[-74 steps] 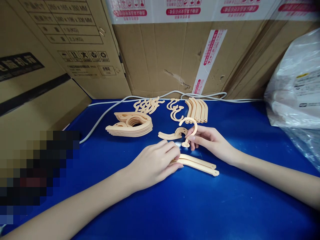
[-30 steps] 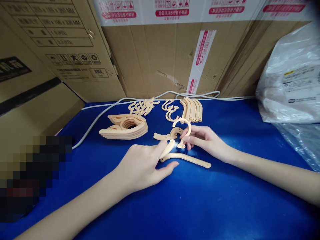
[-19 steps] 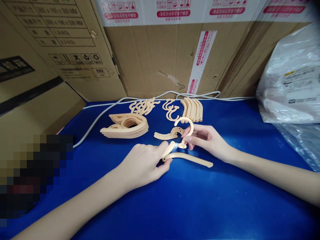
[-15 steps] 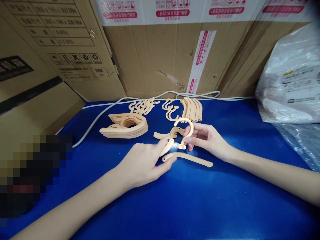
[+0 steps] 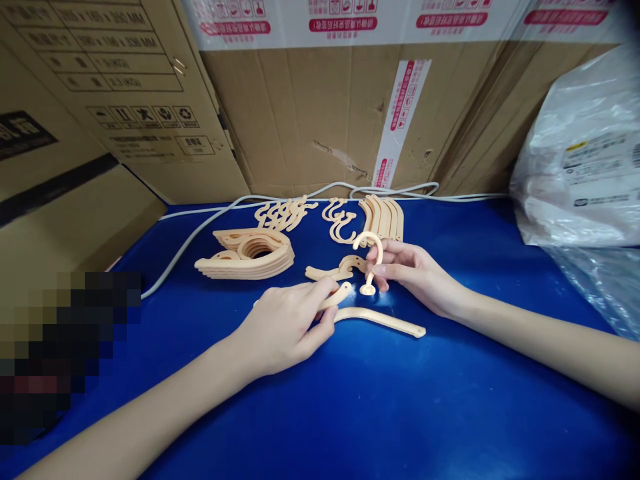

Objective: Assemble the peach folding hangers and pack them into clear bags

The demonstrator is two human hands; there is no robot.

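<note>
Peach plastic hook: upright, its round foot just above the blue table, near the middle of the head view.
Right hand: fingertips pinch the hook's stem.
Left hand: thumb and fingers closed on a short bar, whose tip points at the hook's foot.
Long curved arm: flat on the table, just beside the left thumb.
Behind: stack of hanger bodies, white cable, cardboard boxes.
Right edge: plastic bag.
</note>
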